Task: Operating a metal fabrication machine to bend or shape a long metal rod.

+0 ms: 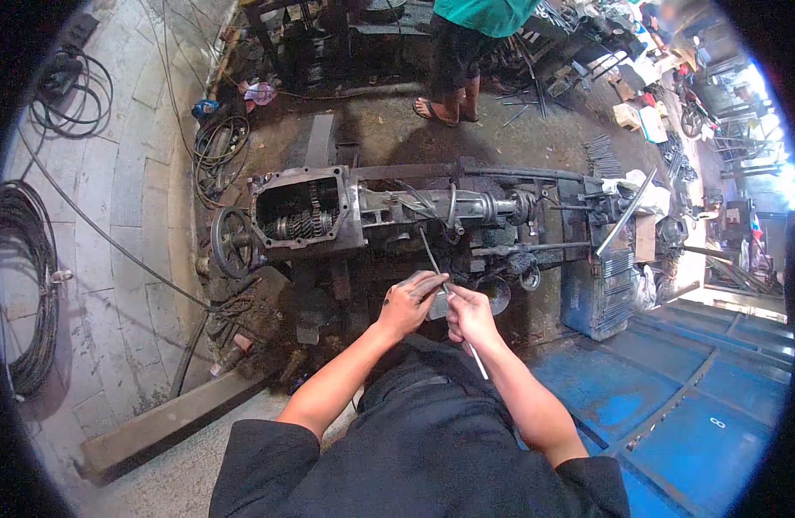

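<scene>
A thin, straight metal rod (478, 359) slants between my hands, its far end close to the near side of a machine. My right hand (473, 316) is wrapped round the rod, the pale near end sticking out below the palm. Fingertips of my left hand (406, 304), darkened with grime, pinch the rod just above the right hand. Beyond them lies a long metal lathe-like machine with a gearbox housing (307, 237) on its left end, its top uncovered and gears (309, 223) showing inside. A shaft section (415, 205) runs rightward from the housing.
A handwheel (231, 242) stands left of the housing. On the right are a blue metal box (594, 298) and blue panels (691, 397). A long beam (173, 423) lies lower left, with coiled cables (26, 285) nearby. Another person (458, 60) in sandals stands beyond the machine.
</scene>
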Demonstrator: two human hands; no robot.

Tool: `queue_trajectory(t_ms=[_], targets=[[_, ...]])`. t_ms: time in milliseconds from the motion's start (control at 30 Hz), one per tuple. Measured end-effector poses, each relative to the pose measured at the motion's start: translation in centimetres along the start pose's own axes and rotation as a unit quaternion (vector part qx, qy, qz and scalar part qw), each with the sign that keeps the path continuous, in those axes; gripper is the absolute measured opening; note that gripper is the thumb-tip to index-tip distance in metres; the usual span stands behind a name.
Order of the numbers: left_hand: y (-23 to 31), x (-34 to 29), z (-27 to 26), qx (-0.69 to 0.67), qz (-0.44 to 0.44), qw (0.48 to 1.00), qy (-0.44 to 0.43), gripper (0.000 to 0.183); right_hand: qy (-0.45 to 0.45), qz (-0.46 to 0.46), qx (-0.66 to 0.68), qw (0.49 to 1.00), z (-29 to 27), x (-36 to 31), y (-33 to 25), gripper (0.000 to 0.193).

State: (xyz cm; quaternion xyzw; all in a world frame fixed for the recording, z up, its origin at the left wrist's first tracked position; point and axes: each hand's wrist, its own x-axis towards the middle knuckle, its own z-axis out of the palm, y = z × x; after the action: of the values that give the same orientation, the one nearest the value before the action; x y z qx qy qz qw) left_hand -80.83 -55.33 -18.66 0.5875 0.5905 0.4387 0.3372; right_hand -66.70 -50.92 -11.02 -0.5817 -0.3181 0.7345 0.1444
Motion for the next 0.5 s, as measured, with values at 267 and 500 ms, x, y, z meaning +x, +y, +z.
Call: queue_trajectory(t_ms=[267,500], targets=[[-0.1,1.5,-1.0,0.017,0.012,0.999,-0.029,0.034,-0.037,0.022,0.016,0.999,-0.4,1.6,-0.9,0.020],[2.4,-0.1,2.7,0.043,-0.036,0.998,0.024,0.048,-0.109,-0.038,0.057,0.992,-5.5,3.9,-0.1,0.046]])
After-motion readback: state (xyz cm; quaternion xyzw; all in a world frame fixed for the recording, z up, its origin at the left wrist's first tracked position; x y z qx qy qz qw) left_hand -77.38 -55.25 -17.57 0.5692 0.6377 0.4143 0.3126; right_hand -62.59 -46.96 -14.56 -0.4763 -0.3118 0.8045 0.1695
